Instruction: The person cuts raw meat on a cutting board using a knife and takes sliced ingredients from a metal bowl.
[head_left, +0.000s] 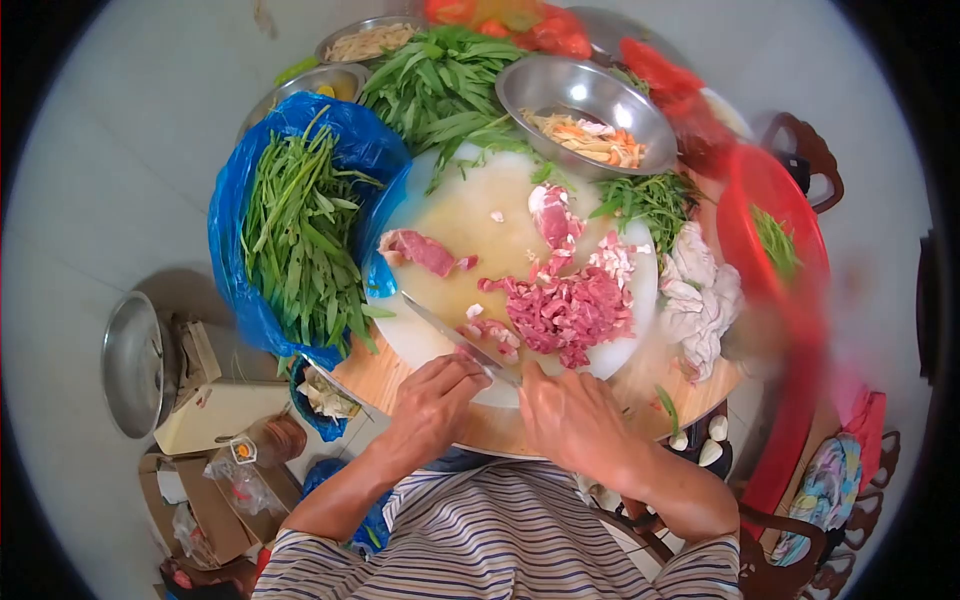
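My right hand (577,418) is closed around the handle of a knife (447,331), its blade slanting up and left over the round white cutting board (430,215). Curled fingers of my left hand (437,402) press on a piece of raw meat at the board's near edge, close to the blade; most of that piece is hidden. Just beyond the blade lie small meat slices (492,338). A heap of cut red meat (575,310) sits to the right. Two larger chunks, one meat chunk (420,252) at left and a fatty meat chunk (554,217) behind, rest farther back.
Leafy greens (300,230) fill a blue plastic bag (228,235) at left; more greens (440,80) lie behind the board. A steel bowl (520,90) holds shredded food. At right are a crumpled cloth (700,290) and a red basket (745,200). The wooden tabletop (365,377) curves in front.
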